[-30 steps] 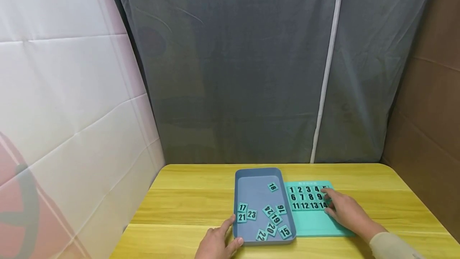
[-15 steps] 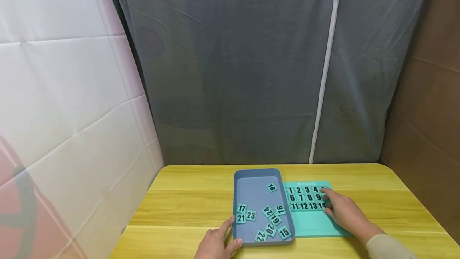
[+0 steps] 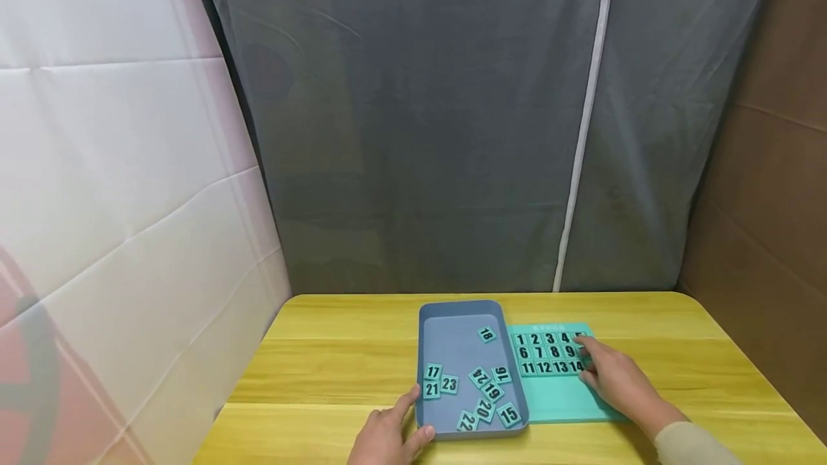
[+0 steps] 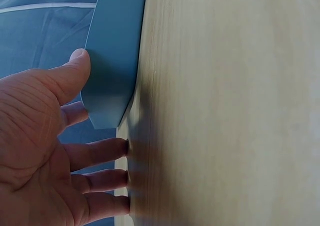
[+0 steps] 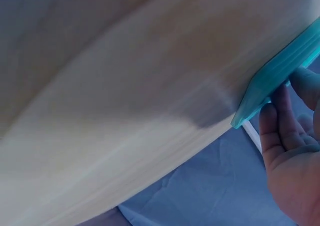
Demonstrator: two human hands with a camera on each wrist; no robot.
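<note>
My left hand [image 3: 386,438] lies at the near left corner of a blue-grey tray [image 3: 450,341], index finger against its side and thumb at its near edge. Its other fingers reach toward the tabletop in the left wrist view. Several loose number tiles lie in the tray, among them tile 15 [image 3: 509,415] and tile 18 [image 3: 487,334]. Right of the tray is a turquoise number board [image 3: 562,400], with tiles in rows from 1 to 14. My right hand [image 3: 619,379] rests its fingertips over the board's right column, hiding the 10 spot and partly covering 5 and 14.
A yellow wood-grain table [image 3: 336,350] carries both tray and board. Behind it hangs a grey curtain [image 3: 413,128]. A white panel [image 3: 142,163] stands on the left and a brown one [image 3: 762,185] on the right.
The whole view shifts slightly. Both hands, the tray and the tiles keep their places relative to one another.
</note>
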